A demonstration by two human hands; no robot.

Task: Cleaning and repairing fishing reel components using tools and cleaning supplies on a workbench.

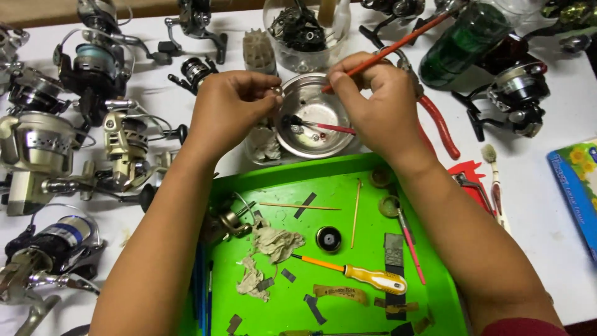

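My left hand [231, 102] pinches a small metal part at the left rim of a round steel bowl [333, 140]. My right hand [373, 102] grips a thin red-handled brush [410, 36] whose handle slants up to the right; its tip is hidden behind my fingers. A second red-handled brush [323, 127] lies inside the bowl with a few small parts. Both hands hover over the bowl, just beyond the green tray [367, 208].
The green tray holds a yellow-handled screwdriver [367, 277], wooden sticks, rags, a black ring and tape bits. Several fishing reels [43, 149] crowd the left side. Red-handled pliers [438, 124], a green bottle [463, 37], a clear tub and a blue box lie around.
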